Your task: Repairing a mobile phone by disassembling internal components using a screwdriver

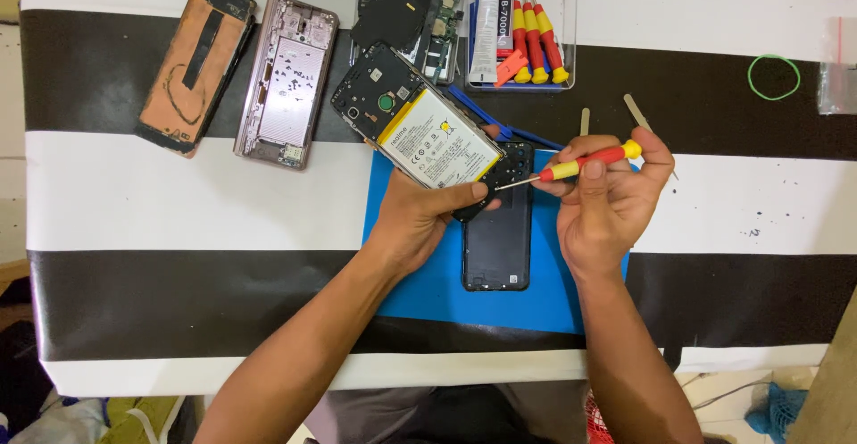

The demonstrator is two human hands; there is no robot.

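Observation:
My left hand holds an opened phone tilted above the blue mat; its white battery and black inner frame face up. My right hand grips a small red and yellow screwdriver whose thin metal tip points left at the phone's lower right end. Under both hands a dark back cover lies flat on the mat.
A copper-backed phone panel and a pinkish metal phone frame lie at the left. A clear tray with a glue tube and red-yellow screwdrivers stands at the back, next to circuit parts. A green rubber band lies right. Tweezers lie behind my right hand.

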